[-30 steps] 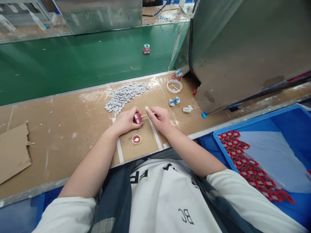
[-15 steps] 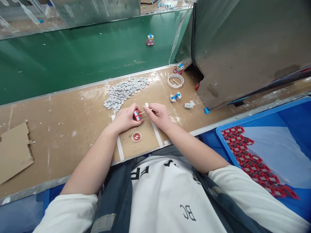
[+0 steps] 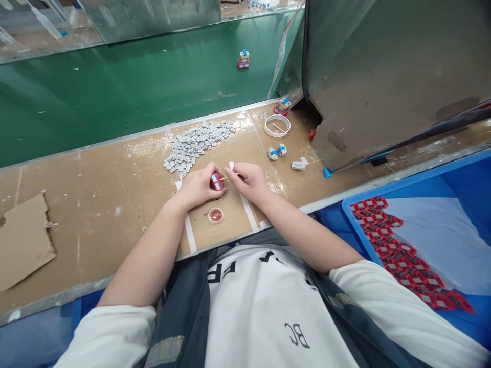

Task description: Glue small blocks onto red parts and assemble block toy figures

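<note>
Brown bench (image 3: 95,204): cardboard-coloured top under both hands, with strips of white tape beside them.
Green belt (image 3: 115,87): beyond the hands, carrying one small red and blue stack (image 3: 243,59).
Blue bin (image 3: 441,179): well to the right of the right hand, holding rows of red parts (image 3: 399,255), too many to count.
Grey pieces (image 3: 195,145): a loose heap just beyond the left hand, too many to count.
Tape ring (image 3: 276,125): one, beyond the right hand and well apart from it.
Left hand (image 3: 197,188): fingers closed around one small red part (image 3: 217,181), pinched at the fingertips.
Right hand (image 3: 249,181): closed on one thin stick (image 3: 229,175), its tip at the red part.
Red part: between the two hands, touching the left fingers, just above the bench.
Round dish (image 3: 215,215): one, with red inside, just nearer the body than the hands.
Blue and white bits (image 3: 276,152): two, right of the right hand.
</note>
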### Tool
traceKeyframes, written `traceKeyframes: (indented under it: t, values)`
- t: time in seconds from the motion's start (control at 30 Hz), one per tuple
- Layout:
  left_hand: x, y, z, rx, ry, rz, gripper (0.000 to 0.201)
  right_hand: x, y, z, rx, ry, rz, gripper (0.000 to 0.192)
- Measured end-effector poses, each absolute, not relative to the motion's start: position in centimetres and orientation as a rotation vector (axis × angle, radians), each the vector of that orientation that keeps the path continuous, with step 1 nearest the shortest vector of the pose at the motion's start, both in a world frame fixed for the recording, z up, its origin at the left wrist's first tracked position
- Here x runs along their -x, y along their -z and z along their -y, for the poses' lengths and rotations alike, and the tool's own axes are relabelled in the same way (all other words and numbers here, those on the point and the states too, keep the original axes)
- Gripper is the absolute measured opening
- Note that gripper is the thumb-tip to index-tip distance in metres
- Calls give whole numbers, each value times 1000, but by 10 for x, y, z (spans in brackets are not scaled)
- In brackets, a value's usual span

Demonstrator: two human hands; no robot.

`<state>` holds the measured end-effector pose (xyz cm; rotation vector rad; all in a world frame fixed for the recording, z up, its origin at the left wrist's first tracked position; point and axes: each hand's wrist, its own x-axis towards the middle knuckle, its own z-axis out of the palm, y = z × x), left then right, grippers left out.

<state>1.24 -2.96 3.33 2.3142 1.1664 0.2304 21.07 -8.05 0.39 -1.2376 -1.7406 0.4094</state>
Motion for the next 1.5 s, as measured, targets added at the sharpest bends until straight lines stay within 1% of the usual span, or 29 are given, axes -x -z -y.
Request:
traceKeyframes:
  t: [0.43,0.6,0.67,0.8,0.87,1.03,1.13,1.23,1.3,1.37,1.4,1.5]
  values:
    - [-13,-31,30,-2307,-249,-1153,44,-210,-3,80,1228,-410,1740,57]
    - [-13,-32,30,-2291,-264,-1151,45,-213,-12,86,1213,-396,1680,60]
    - [-12,-32,30,-2271,-283,-1140,44,-216,-16,91,1143,-433,1690,61]
    - [-10,-32,28,-2200,-351,-1079,38,-213,-17,100,860,-586,2011,60]
    - [-8,-30,26,-2146,-404,-1040,37,-207,-15,102,797,-556,2185,59]
    - [-5,-25,22,-1975,-517,-1016,40,-201,-11,106,900,-328,2474,59]
    - [-6,-21,20,-1871,-669,-1074,42,-208,-18,97,1069,-351,2395,59]
    - [-7,-17,17,-1784,-825,-1176,42,-217,-28,64,1375,-387,2097,53]
    - [-6,-14,15,-1738,-872,-1178,43,-220,-32,31,1544,-375,1965,40]
    - [-4,-14,14,-1711,-890,-1144,45,-218,-30,-3,1633,-378,1947,22]
    - [-3,-14,14,-1711,-891,-1133,45,-217,-28,-17,1662,-382,1963,16]
    - [-1,-16,15,-1725,-880,-1131,47,-212,-18,-42,1728,-382,2014,11]
